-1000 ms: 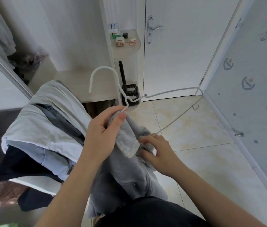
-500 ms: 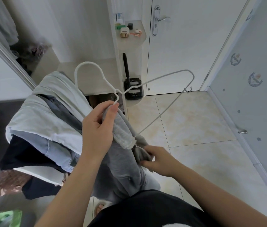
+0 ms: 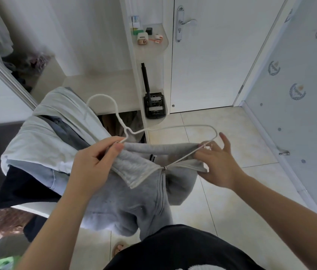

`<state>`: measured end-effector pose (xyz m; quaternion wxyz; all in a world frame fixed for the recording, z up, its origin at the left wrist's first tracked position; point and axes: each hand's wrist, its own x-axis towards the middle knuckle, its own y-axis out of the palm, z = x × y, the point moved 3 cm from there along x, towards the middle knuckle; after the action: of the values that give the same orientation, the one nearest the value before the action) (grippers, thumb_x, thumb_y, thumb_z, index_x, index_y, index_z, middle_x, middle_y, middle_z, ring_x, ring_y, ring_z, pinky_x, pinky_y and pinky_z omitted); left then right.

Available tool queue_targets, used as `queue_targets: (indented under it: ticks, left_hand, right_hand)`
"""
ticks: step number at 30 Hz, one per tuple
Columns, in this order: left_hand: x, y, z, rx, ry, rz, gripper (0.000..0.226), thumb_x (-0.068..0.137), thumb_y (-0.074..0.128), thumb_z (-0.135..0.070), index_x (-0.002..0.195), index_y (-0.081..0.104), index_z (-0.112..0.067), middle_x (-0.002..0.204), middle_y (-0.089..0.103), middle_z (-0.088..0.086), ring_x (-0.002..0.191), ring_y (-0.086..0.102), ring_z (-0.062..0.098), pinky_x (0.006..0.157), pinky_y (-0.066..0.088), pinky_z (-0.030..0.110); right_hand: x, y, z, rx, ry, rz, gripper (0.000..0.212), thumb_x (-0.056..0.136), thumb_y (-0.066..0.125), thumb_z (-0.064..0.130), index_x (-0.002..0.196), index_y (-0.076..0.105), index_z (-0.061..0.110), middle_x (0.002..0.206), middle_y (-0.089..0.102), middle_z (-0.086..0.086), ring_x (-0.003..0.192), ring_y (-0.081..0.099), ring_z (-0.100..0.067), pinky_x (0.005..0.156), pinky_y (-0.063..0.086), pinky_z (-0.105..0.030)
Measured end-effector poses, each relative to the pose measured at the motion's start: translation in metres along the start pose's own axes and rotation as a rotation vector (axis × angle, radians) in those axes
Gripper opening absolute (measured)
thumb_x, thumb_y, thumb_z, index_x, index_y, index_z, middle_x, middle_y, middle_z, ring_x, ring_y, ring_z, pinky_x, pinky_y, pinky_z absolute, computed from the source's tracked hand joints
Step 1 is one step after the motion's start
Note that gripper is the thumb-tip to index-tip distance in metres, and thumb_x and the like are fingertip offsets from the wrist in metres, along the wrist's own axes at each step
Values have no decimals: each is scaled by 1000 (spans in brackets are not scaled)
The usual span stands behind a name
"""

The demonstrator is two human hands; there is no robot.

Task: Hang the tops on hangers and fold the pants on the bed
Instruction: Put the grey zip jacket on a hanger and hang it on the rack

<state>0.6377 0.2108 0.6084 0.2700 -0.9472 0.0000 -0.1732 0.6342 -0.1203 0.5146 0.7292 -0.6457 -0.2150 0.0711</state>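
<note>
A grey zip-up top (image 3: 134,193) hangs in front of me, its collar spread wide between my hands. A white wire hanger (image 3: 173,128) lies across the collar, hook pointing up and left. My left hand (image 3: 93,162) pinches the hanger's neck together with the left side of the collar. My right hand (image 3: 218,162) grips the collar's right side over the hanger's right end, some fingers spread. The hanger's left arm is hidden inside the fabric.
A pile of clothes (image 3: 42,149), white, grey and dark blue, is draped over something at the left. Behind stand a low shelf unit (image 3: 147,49) with small items, a black device (image 3: 154,105) on its bottom shelf and a white door (image 3: 212,55). Tiled floor lies to the right.
The collar, bunched in my left hand before, is now stretched wide. My right hand rose from the lower fabric to the collar's right side at the hanger's right end.
</note>
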Motion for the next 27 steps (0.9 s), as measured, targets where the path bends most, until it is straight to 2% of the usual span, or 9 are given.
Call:
queue_targets:
  ticks: [5, 8, 10, 12, 15, 17, 20, 24, 27]
  left_hand:
    - [7, -14, 12, 81, 13, -105, 16, 98, 61, -42, 109, 72, -43, 93, 73, -3, 88, 65, 20, 76, 49, 16]
    - [7, -14, 15, 105, -13, -138, 18, 100, 60, -41, 106, 74, -33, 87, 71, 8, 82, 64, 22, 74, 48, 20]
    - [6, -10, 15, 119, -38, -133, 23, 100, 52, -46, 100, 71, -33, 82, 69, 2, 80, 62, 17, 69, 45, 17]
    - [6, -3, 15, 98, -69, -95, 25, 100, 46, -46, 93, 66, -32, 84, 67, -5, 83, 61, 11, 70, 44, 15]
    - [7, 7, 13, 3, -94, -117, 25, 102, 45, -38, 89, 66, -32, 87, 67, -11, 84, 61, 4, 73, 44, 13]
    - [9, 7, 13, -19, -77, -171, 25, 102, 46, -35, 90, 67, -30, 91, 69, -14, 88, 62, 1, 77, 45, 11]
    - [10, 4, 14, 7, -30, -189, 27, 103, 44, -39, 96, 68, -28, 95, 70, -17, 92, 64, 2, 79, 45, 13]
    - [16, 2, 10, 23, -28, -199, 26, 103, 43, -37, 92, 65, -29, 89, 68, -15, 85, 62, 2, 73, 45, 15]
    - [21, 2, 1, 31, 27, -204, 24, 102, 47, -31, 88, 66, -29, 81, 66, -8, 76, 61, 8, 67, 45, 20]
  right_hand:
    - [10, -29, -14, 13, -34, -157, 14, 74, 64, 33, 85, 68, 25, 92, 70, 17, 123, 54, -25, 115, 10, -64]
    - [14, -43, -15, 211, 12, -173, 16, 71, 75, 21, 85, 69, 17, 91, 67, 8, 113, 59, -28, 111, 25, -57]
    - [15, -54, -8, 399, 7, -182, 16, 71, 69, 22, 81, 63, 11, 84, 61, 4, 95, 59, -28, 93, 40, -42]
    - [18, -62, -2, 575, 113, -207, 23, 70, 62, 27, 82, 56, 9, 76, 56, -2, 74, 51, -23, 67, 41, -32]
    - [23, -64, 5, 927, 386, -230, 44, 77, 69, 6, 110, 43, 17, 71, 51, -14, 61, 43, -28, 56, 40, -42]
    - [26, -68, 7, 1039, 450, -261, 73, 81, 69, -3, 136, 32, 29, 64, 40, -13, 55, 37, -19, 54, 39, -31]
    - [30, -81, 6, 889, 450, -180, 102, 82, 72, 7, 154, 11, 45, 58, 38, -5, 51, 38, -12, 54, 38, -24]
    - [28, -98, 21, 613, 394, -110, 117, 76, 77, 41, 155, -8, 46, 51, 45, 9, 46, 45, -10, 50, 49, -38]
    - [21, -115, 32, 491, 353, -322, 109, 73, 69, 67, 157, 7, 38, 86, 65, 12, 75, 63, -13, 68, 55, -37]
